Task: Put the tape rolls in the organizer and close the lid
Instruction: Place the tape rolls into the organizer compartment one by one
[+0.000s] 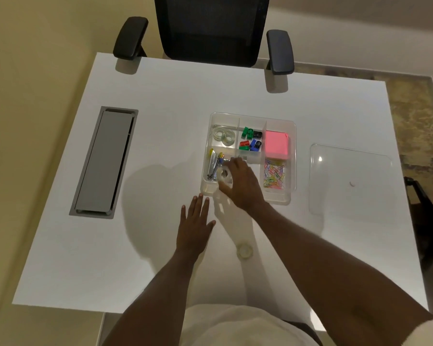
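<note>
— Right hand point(240, 182)?
— Reaching over the near left part of the clear organizer point(292, 156), pinching a clear tape roll point(224, 174) between thumb and fingers, just above the compartment with the stapler point(212, 166).
— Touching the stapler?
— Cannot tell; sitting very near it, partly overlapping in this view.
— Left hand point(194, 227)?
— Lying flat and spread on the white table point(160, 101), palm down, grasping nothing, fingertips just short of the organizer's near left corner.
— Other tape?
— Two clear rolls point(224, 136) already lying side by side in the far left compartment. One more roll point(244, 250) resting on the table, between the two forearms, well short of the organizer.
— Lid?
— Clear lid point(349, 181) lying flat on the table to the right of the organizer, apart from it.
— Remaining compartments?
— Holding coloured sharpeners or clips point(251, 141) in the far middle, a pink sticky-note pad point(276, 144) at the far right, coloured paper clips point(274, 174) nearer on the right.
— Beyond the table?
— Standing at the far edge, a black office chair point(211, 28); set into the table on the left, a grey cable tray point(104, 162).
</note>
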`<act>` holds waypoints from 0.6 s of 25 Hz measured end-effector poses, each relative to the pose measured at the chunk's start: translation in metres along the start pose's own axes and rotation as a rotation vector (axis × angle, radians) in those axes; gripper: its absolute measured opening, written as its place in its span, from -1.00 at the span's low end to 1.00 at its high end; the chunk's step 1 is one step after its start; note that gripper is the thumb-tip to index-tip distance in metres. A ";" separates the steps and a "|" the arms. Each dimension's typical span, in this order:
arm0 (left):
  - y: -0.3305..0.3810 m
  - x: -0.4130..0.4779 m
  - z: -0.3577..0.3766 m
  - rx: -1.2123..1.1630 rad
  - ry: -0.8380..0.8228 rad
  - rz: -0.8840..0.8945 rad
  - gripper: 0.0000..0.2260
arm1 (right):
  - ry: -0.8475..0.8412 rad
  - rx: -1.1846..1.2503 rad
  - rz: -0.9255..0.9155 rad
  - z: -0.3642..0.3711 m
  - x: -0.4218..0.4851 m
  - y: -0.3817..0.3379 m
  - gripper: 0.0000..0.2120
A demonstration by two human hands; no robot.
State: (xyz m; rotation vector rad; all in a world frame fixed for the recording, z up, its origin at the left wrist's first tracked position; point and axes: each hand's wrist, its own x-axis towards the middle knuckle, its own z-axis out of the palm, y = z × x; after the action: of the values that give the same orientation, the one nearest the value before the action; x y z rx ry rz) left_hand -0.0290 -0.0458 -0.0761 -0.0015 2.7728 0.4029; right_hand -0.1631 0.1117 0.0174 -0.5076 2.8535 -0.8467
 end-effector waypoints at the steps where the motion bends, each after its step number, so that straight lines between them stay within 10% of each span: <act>1: 0.001 -0.001 0.002 0.004 0.006 -0.002 -0.38 | 0.003 0.000 0.027 -0.003 0.018 0.002 -0.50; 15: -0.004 0.004 0.016 -0.004 -0.002 -0.039 -0.32 | -0.161 -0.443 0.191 0.009 0.165 0.010 -0.46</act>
State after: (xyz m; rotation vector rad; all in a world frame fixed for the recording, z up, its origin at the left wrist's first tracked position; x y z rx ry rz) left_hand -0.0274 -0.0450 -0.0932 -0.0567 2.7653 0.3984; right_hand -0.3186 0.0571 0.0009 -0.3181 2.8727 -0.1310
